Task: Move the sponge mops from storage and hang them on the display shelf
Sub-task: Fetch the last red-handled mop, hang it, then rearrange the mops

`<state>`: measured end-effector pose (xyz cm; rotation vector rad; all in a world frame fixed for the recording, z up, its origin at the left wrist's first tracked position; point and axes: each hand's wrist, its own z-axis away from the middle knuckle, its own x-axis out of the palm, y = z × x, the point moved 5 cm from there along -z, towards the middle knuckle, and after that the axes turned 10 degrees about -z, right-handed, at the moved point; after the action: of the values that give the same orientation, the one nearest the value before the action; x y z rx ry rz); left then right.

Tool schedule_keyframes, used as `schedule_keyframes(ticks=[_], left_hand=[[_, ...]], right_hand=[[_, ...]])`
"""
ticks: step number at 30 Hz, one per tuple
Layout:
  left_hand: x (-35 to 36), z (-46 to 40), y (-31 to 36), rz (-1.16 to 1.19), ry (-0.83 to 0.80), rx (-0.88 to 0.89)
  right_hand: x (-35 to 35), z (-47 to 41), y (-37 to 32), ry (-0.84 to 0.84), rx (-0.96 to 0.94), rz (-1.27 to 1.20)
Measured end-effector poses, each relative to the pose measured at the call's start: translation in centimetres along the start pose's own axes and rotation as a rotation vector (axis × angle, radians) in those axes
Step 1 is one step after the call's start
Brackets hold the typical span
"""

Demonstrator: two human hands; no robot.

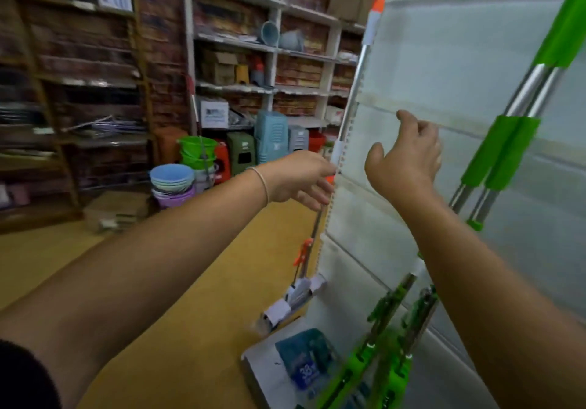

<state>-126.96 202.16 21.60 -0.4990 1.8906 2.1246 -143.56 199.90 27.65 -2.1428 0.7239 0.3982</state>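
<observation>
A person's left hand (301, 180) curls its fingers around the silver metal handle of an orange-trimmed sponge mop (352, 91), held upright against the left edge of the white panelled display shelf (412, 60). The right hand (406, 158) hovers at the panel, fingers loosely spread, holding nothing. Two green-gripped sponge mops (504, 148) already hang further right. To hang this one well, she would likely keep the handle vertical while seating its top. Behind, a stack of pastel plastic bowls (172, 183) and nested green buckets (196, 152) sit on the floor; their contents cannot be seen.
</observation>
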Motion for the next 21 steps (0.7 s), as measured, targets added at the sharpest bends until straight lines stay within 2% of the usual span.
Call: schedule_keyframes(ticks=[4, 11, 21], left_hand=[[-8.9, 1.2, -4.8, 0.027, 0.088, -0.05], [-21.7, 5.2, -10.5, 0.037, 0.252, -0.084], [-33.4, 6.7, -17.0, 0.004, 0.475, -0.173]], right_hand=[[6.6, 0.3, -6.0, -0.007, -0.064, -0.045], [16.9, 1.3, -13.4, -0.136, -0.119, -0.098], [28.0, 0.9, -19.7, -0.346, -0.203, -0.101]])
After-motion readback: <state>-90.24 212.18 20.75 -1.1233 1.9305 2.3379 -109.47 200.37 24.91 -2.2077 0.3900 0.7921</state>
